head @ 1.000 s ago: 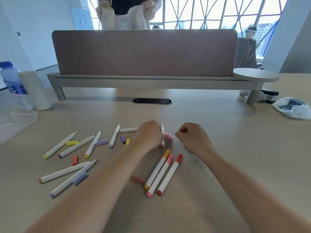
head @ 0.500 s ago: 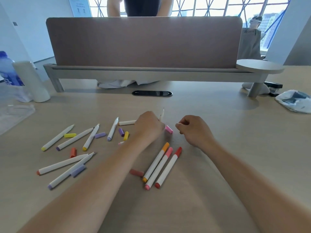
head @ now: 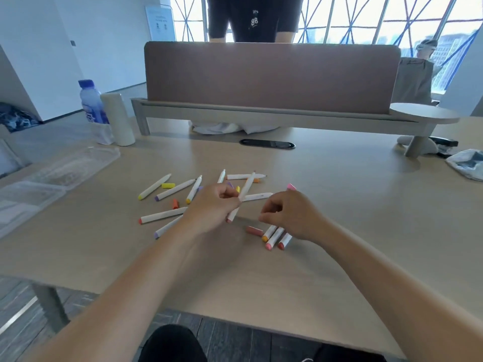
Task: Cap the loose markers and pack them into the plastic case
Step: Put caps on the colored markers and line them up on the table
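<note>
Our left hand (head: 214, 205) pinched a marker (head: 247, 188); our right hand (head: 290, 216) curled, hold unclear; the plastic case (head: 65, 165) showed blurred contents.

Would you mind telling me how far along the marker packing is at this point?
Early. Done: perhaps three markers lined up by the right hand, their top ends hidden. In hand: the left hand grips one uncapped marker. Left: several uncapped markers and loose caps lie on the table; the plastic case shows no markers.
</note>
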`<state>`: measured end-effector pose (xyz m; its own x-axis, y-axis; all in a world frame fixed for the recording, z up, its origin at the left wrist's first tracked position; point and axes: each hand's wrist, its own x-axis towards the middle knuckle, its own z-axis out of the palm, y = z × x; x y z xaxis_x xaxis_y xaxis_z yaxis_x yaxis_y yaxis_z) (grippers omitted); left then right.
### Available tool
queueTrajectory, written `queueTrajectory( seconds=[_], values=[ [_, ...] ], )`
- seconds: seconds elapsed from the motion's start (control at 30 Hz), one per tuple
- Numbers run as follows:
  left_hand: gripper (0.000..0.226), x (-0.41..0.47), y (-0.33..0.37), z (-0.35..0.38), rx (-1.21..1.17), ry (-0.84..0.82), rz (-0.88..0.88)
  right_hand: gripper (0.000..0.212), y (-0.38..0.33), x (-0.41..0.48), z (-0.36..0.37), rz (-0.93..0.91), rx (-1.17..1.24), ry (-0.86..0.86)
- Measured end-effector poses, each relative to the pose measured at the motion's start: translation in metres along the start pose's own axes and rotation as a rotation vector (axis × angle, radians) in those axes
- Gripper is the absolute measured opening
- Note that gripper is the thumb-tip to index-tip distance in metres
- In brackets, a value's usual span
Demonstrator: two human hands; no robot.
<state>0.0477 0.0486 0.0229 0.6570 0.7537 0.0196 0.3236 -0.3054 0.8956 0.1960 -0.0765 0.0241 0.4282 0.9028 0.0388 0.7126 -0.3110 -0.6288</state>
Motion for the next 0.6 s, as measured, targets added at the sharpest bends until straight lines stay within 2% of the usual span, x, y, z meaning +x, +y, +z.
queueTrajectory(
  seconds=[0.1, 0.23, 0.4, 0.5, 0.6],
  values=[
    [0.007, -0.011, -0.007, -0.007, -0.063, 0.011, -0.012, 0.015, -0.007, -0.005, 0.008, 0.028, 0.014, -0.096],
    [0.008, -0.02, -0.011, -0.013, -0.12, 0.029, -0.016, 0.018, -0.015, -0.002, 0.016, 0.008, -0.266, -0.17],
    [0.009, -0.022, -0.012, -0.018, -0.158, 0.04, -0.037, 0.02, -0.024, 0.004, 0.019, -0.015, -0.386, -0.178],
    [0.012, -0.021, -0.013, -0.02, -0.195, 0.03, -0.046, 0.015, -0.02, 0.01, 0.016, -0.047, -0.306, -0.089],
    [0.012, -0.019, -0.015, -0.02, -0.221, 0.005, -0.048, 0.011, -0.01, 0.012, 0.003, -0.063, -0.004, 0.057]
  ],
)
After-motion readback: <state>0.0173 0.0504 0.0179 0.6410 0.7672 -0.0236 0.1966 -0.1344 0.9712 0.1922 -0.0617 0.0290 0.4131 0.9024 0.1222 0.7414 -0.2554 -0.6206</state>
